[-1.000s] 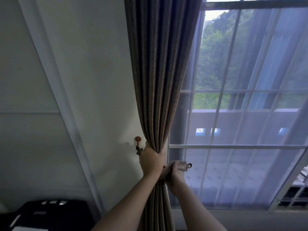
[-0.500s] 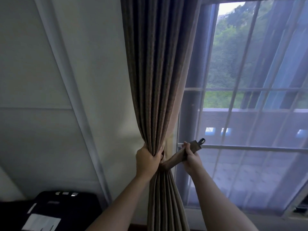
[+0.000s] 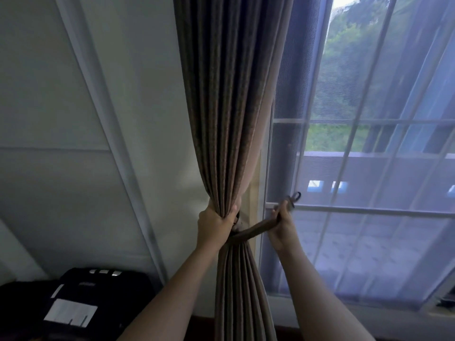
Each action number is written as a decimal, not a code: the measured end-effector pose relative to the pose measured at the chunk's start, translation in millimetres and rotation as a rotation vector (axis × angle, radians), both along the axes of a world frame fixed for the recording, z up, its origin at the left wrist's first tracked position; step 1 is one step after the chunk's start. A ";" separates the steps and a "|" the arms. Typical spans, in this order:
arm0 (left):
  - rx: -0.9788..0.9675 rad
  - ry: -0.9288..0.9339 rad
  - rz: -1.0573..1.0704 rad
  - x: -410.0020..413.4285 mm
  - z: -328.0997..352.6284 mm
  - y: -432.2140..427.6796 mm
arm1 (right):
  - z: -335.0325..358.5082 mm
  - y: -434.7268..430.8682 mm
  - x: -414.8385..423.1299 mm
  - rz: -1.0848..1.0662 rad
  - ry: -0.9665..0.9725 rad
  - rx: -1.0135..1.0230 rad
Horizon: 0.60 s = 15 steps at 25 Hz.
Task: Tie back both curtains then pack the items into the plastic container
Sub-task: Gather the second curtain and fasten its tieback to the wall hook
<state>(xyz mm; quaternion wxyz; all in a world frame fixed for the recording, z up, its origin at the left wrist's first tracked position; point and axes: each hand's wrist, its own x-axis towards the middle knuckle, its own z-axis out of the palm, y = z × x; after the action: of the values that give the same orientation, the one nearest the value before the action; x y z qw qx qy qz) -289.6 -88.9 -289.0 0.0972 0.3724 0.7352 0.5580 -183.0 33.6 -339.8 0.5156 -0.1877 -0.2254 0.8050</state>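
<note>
The grip of the left hand [image 3: 215, 226] is closed tight round the gathered brown curtain [image 3: 229, 107], bunching its pleats into a narrow waist. The grip of the right hand [image 3: 283, 225], just to the right, is curled round the free end of the tieback strap [image 3: 256, 228]. The small ring [image 3: 296, 196] at the strap's tip sticks up past the knuckles.

The strap runs taut from the right hand down and left to the curtain's waist, where it passes just under the left hand. Whether it goes fully round the far side of the bundle cannot be told. No wall hook shows here, so the ring is not yet fastened to anything.

By my reading the task is early: this curtain is gathered and half-wrapped but not secured. The second curtain, the items and the plastic container are all out of view, so that work looks undone.

Further out, a sheer curtain [image 3: 369, 242] covers the window [image 3: 344, 209] on the right, the pale wall [image 3: 123, 168] stands left, and a black object with a white label [image 3: 98, 299] sits near left.
</note>
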 end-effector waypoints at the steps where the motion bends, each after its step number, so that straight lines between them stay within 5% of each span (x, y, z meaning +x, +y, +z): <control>1: 0.009 0.013 0.010 1.4 0.3 -0.4 | -5.1 0.1 6.3 -0.051 0.032 -0.031; 7: 0.029 0.051 -0.035 8.2 0.7 -0.6 | 2.6 8.2 21.8 -0.159 0.043 -0.104; 15: -0.003 -0.038 -0.152 -43.2 3.9 -22.8 | -2.0 24.1 -49.8 0.129 -0.212 -0.162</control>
<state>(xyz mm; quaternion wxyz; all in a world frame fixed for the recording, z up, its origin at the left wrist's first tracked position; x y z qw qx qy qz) -332.8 -111.7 -285.1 0.1536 0.4164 0.7037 0.5548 -232.8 57.7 -341.7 0.4194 -0.2977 -0.2246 0.8277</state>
